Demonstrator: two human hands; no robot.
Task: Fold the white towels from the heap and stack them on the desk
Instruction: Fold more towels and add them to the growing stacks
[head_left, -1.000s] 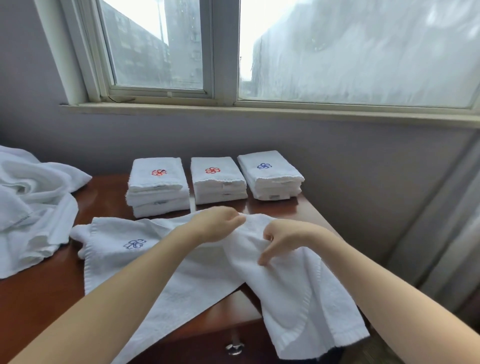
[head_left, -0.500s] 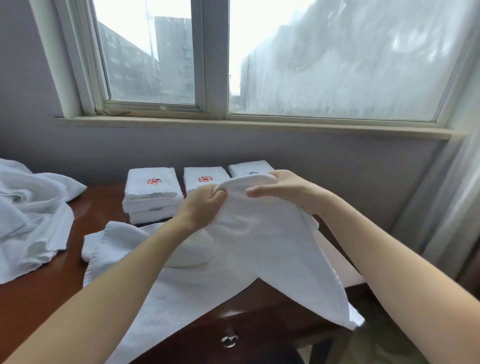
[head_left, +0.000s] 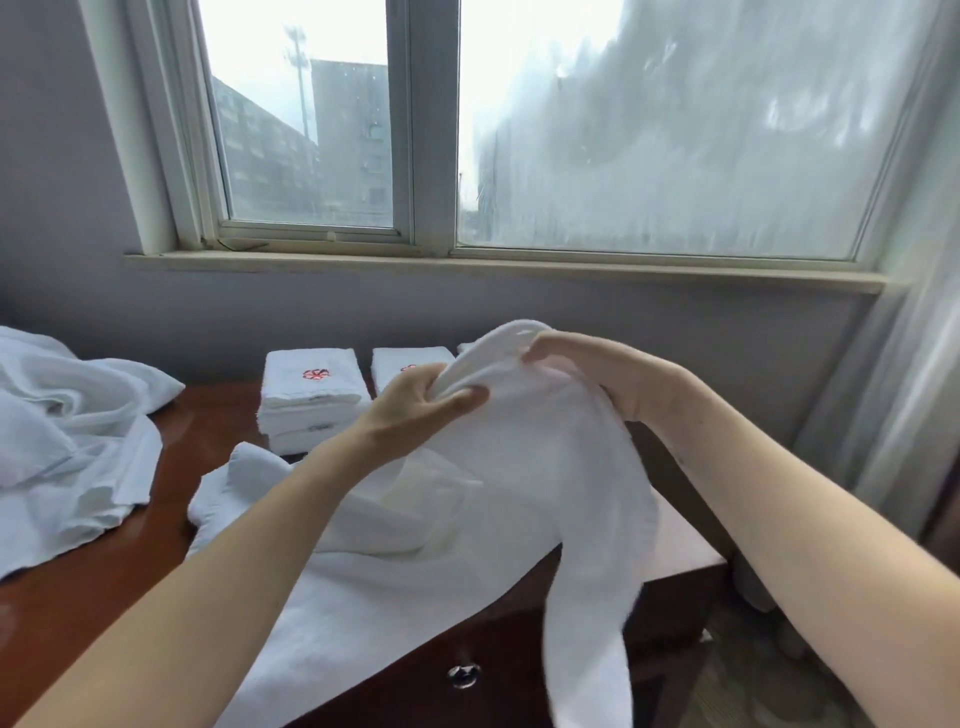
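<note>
Hotel-style room: logo-embroidered folded towels (head_left: 310, 395) on a dark wooden desk (head_left: 104, 597) beneath a wide window (head_left: 649, 130), curtain (head_left: 893, 415) alongside.

White towel (head_left: 545, 467); red flower emblem on white folded stack (head_left: 310, 400); reddish-brown desk (head_left: 93, 587).

The lifted white terry towel (head_left: 545, 467), its hanging end blurred, hides most of the third folded-towel stack (head_left: 464, 347); the rumpled white heap (head_left: 62, 441) is cut off left.

Left hand (head_left: 415, 405), right hand (head_left: 587, 364) bare; forearms (head_left: 234, 571) bare to frame edge.
</note>
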